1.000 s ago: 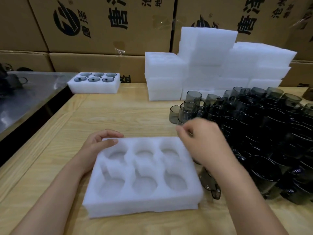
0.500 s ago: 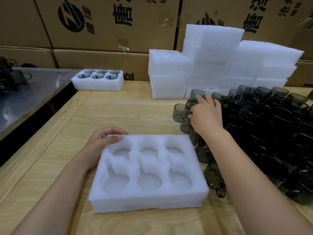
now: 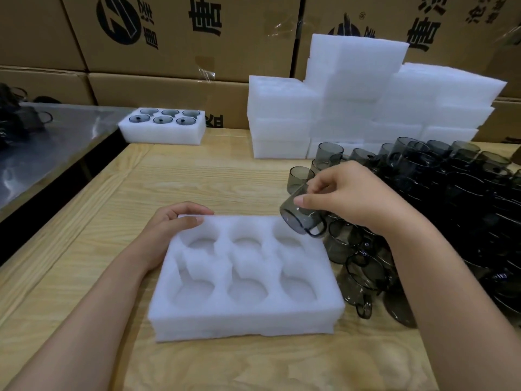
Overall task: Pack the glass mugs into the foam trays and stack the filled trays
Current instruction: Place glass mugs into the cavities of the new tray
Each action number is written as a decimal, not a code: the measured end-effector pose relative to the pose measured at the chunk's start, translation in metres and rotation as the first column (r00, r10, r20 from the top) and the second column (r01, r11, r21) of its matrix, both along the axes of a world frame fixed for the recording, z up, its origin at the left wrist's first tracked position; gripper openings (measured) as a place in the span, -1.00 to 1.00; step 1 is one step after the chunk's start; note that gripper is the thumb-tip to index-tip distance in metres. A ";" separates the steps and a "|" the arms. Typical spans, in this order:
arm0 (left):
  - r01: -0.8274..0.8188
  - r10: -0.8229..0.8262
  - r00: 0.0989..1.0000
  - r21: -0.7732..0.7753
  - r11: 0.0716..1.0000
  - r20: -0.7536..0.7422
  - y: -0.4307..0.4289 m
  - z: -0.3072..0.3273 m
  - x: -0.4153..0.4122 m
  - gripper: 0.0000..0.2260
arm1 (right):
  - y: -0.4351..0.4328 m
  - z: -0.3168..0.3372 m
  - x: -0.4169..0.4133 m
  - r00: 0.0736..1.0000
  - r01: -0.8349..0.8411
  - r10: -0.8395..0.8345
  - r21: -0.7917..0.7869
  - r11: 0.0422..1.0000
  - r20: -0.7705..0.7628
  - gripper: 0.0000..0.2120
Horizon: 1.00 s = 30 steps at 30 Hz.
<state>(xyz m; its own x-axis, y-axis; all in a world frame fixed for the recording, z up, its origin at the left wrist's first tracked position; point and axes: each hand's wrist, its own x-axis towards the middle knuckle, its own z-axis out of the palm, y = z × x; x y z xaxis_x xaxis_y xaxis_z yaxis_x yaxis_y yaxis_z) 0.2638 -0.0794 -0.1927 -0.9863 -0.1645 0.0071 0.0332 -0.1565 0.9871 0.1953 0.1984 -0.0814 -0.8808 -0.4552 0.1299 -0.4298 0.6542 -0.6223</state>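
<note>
"Gripping anything, that left hand (image 3: pixel 169 230)?"

"Yes. Its fingers curl over the far left corner of the foam tray (image 3: pixel 245 320), thumb laid on the top face, holding it on the wooden table (image 3: pixel 197 179)."

"And behind it?"

"Well back, at the table's far left edge, sits a filled tray (image 3: pixel 163 135) with six mugs in its pockets."

"The near tray?"

"It lies flat, long side toward the person. All six pockets show bare foam."

"Further right?"

"A stack of foam trays (image 3: pixel 352 94) stands at the back against cardboard boxes (image 3: pixel 183 38). In front of it the right hand (image 3: pixel 352 198) pinches a smoky glass mug (image 3: pixel 298 218) by its wall, thumb on the near side, fingers over the far side. The mug is off the table, tilted, with its base turned toward the tray's far right pocket, just above that corner. Its handle sits at the lower right."

"And the other mugs?"

"A crowd of dark mugs (image 3: pixel 451 193) fills the table's right side, some upright, some tipped over just beside the tray's right edge."
</note>
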 end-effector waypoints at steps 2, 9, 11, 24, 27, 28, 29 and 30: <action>0.010 -0.010 1.000 -0.008 1.000 0.007 -0.001 0.000 0.000 -0.88 | -0.002 -0.007 0.002 1.000 0.011 -0.010 0.029 1.000 -0.030 -0.73; 0.014 -0.014 1.000 -0.027 1.000 -0.006 -0.001 0.000 0.001 -0.88 | -0.006 -0.021 0.003 0.995 -0.103 0.101 0.118 0.988 0.027 -0.60; 0.000 -0.001 1.000 -0.034 0.999 -0.012 -0.001 0.000 0.001 -0.88 | -0.007 -0.020 0.004 0.991 -0.134 0.136 0.161 0.978 -0.003 -0.62; -0.018 0.017 1.000 -0.042 0.999 -0.017 0.000 0.001 0.001 -0.88 | -0.017 -0.018 0.012 0.969 -0.239 0.244 0.299 0.924 0.021 -0.59; -0.012 0.011 1.000 -0.044 0.999 -0.016 0.000 0.000 0.001 -0.87 | -0.020 -0.020 0.010 0.965 -0.244 0.261 0.378 0.893 0.008 -0.58; -0.013 0.012 1.000 -0.044 0.999 -0.015 0.000 0.000 0.001 -0.87 | -0.022 -0.020 0.008 0.965 -0.241 0.261 0.398 0.885 0.003 -0.58; -0.014 0.014 1.000 -0.045 0.999 -0.014 0.000 0.000 0.001 -0.87 | -0.024 -0.020 0.006 0.970 -0.226 0.243 0.389 0.893 0.004 -0.59; -0.015 0.014 1.000 -0.050 0.999 -0.013 -0.001 0.000 0.001 -0.87 | -0.027 -0.020 0.004 0.979 -0.193 0.203 0.351 0.916 0.009 -0.59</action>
<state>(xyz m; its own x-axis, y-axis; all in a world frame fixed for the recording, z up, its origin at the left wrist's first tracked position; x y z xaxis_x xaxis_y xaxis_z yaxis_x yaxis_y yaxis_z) 0.2651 -0.0799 -0.1928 -0.9836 -0.1780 0.0279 0.0474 -0.1067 0.9932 0.1992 0.1710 -0.1016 -0.7665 -0.6405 -0.0464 -0.5862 0.7274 -0.3568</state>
